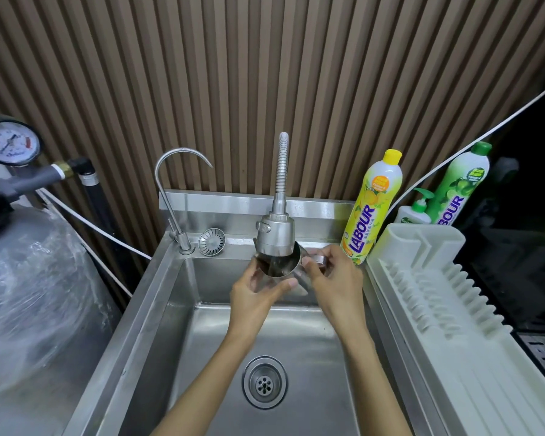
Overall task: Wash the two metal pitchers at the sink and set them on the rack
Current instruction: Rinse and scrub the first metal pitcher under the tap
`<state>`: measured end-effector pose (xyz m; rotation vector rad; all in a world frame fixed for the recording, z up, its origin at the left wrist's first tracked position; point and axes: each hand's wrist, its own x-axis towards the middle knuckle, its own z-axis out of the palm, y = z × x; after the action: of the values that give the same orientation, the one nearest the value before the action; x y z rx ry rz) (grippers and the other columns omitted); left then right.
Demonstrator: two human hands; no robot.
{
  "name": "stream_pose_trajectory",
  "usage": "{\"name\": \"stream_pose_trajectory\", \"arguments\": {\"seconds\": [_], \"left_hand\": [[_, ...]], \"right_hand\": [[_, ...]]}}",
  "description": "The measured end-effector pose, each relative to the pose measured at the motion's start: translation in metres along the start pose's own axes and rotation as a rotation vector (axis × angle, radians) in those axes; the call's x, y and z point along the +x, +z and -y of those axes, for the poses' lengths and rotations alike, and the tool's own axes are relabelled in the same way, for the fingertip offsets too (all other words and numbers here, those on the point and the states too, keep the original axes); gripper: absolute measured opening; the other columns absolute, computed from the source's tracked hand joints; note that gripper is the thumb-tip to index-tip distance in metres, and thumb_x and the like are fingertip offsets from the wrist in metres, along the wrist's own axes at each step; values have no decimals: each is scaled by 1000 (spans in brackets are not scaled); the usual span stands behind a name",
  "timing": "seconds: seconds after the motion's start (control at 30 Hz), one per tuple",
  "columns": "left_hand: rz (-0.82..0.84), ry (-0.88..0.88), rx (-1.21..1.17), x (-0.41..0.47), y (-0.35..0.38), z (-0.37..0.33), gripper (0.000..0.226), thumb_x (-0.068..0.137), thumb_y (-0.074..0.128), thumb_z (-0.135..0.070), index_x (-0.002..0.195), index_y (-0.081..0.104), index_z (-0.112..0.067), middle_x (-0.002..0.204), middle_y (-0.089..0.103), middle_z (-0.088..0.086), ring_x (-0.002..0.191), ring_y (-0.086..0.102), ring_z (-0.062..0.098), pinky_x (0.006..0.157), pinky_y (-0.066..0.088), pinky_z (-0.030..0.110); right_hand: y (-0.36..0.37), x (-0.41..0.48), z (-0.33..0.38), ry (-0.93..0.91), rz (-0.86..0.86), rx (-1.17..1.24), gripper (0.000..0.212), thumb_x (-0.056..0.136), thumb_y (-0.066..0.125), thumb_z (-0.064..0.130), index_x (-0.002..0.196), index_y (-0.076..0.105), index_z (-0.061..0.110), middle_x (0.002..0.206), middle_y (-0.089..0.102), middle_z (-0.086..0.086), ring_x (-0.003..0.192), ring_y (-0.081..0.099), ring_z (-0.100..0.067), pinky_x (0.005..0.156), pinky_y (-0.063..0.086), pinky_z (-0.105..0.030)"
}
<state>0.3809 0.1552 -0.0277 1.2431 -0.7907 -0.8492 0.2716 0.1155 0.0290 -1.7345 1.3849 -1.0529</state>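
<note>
A stainless steel sink [158, 309] stands against a wall of vertical brown slats [265, 73], its round drain [264, 384] low in the basin. On the back ledge rise 2 taps: a thin gooseneck tap [167, 184] at the left and a flexible faucet [276, 234] with a broad spray head in the middle. A loose strainer plug [211, 241] lies between them. To the right sit a white ribbed dish rack [438, 278], a yellow LABOUR bottle [373, 209], a green LABOUR bottle [463, 184] and a small pump bottle [417, 212]. At the left are a pressure gauge [10, 143] and a tank wrapped in plastic film [29, 294].

1 metal pitcher [279, 262] is in view, held right under the spray head over the back of the basin, tilted so its open mouth faces the camera (water seems to run into it). The left hand [258, 294] cups its body from below and the left, thumb laid across the front. The right hand [331, 278] curls round its handle on the right side. The pitcher lies between both hands, well apart from the rack.
</note>
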Motion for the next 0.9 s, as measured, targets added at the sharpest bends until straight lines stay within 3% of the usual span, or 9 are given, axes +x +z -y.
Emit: {"name": "stream_pose_trajectory", "arguments": {"seconds": [0.07, 0.13, 0.23, 0.37, 0.47, 0.6, 0.67, 0.83, 0.9], "left_hand": [[-53, 94, 13, 5, -2, -2, 73, 61, 83, -2, 124, 54, -26, 122, 63, -7, 114, 59, 8, 93, 47, 17], [-97, 230, 188, 7, -13, -6, 78, 55, 87, -23, 122, 50, -42, 122, 55, -23, 116, 52, -3, 98, 40, 13], [-145, 339, 457, 2, -21, -17, 84, 53, 85, -39, 128, 52, -28, 118, 53, -11, 114, 47, 3, 90, 29, -2], [-330, 229, 595, -10, -23, -20, 95, 44, 72, -68, 126, 57, -23, 98, 51, -5, 99, 45, 11, 83, 32, 13], [-323, 157, 577, -13, -23, -12, 82, 43, 61, -77, 103, 67, -23, 83, 55, -1, 85, 60, 16, 79, 47, 26], [-175, 70, 403, -14, -13, -8, 55, 46, 73, -65, 90, 68, -34, 81, 66, -4, 75, 67, 4, 73, 51, 11], [-110, 42, 291, -10, -7, -6, 44, 48, 75, -55, 88, 67, -38, 85, 73, -7, 80, 69, 1, 77, 53, 14], [-92, 123, 132, 5, -4, 2, 72, 57, 85, -5, 116, 54, -33, 116, 64, -11, 107, 60, -5, 95, 45, 14], [-115, 222, 202, 7, -7, 0, 84, 54, 85, -1, 114, 46, -45, 115, 58, -28, 106, 54, -14, 92, 41, 7]], "right_hand": [[6, 5, -9, 78, 46, 282, 23, 84, 63, 9, 68, 50, 18, 86, 67, 5, 82, 62, -16, 72, 45, -19], [13, 7, -18, 192, 177, 551, 25, 86, 61, 5, 66, 48, 14, 86, 66, 5, 84, 62, -14, 83, 49, -26], [24, 5, -34, 343, 357, 811, 19, 89, 57, 7, 71, 50, 9, 87, 64, -9, 93, 60, -25, 94, 51, -45], [27, -5, -29, 339, 349, 658, 17, 89, 59, 19, 79, 55, 6, 77, 66, -15, 71, 67, -23, 70, 60, -37], [17, -3, -21, 280, 225, 369, 19, 86, 64, 24, 75, 58, 9, 79, 69, -12, 63, 68, -18, 57, 60, -36], [-4, -1, -4, 74, 45, -68, 27, 79, 67, 36, 65, 52, 18, 76, 70, -8, 78, 66, -31, 73, 55, -44], [-9, -2, 2, -4, -26, -131, 25, 81, 66, 31, 67, 51, 17, 74, 67, -6, 80, 62, -31, 76, 50, -40], [9, 3, -14, 73, 69, 405, 25, 86, 60, 7, 70, 47, 22, 94, 67, 11, 89, 63, -14, 80, 48, -23], [21, 4, -26, 157, 158, 654, 25, 89, 55, 3, 72, 43, 16, 104, 66, 7, 97, 61, -11, 88, 46, -22]]}}
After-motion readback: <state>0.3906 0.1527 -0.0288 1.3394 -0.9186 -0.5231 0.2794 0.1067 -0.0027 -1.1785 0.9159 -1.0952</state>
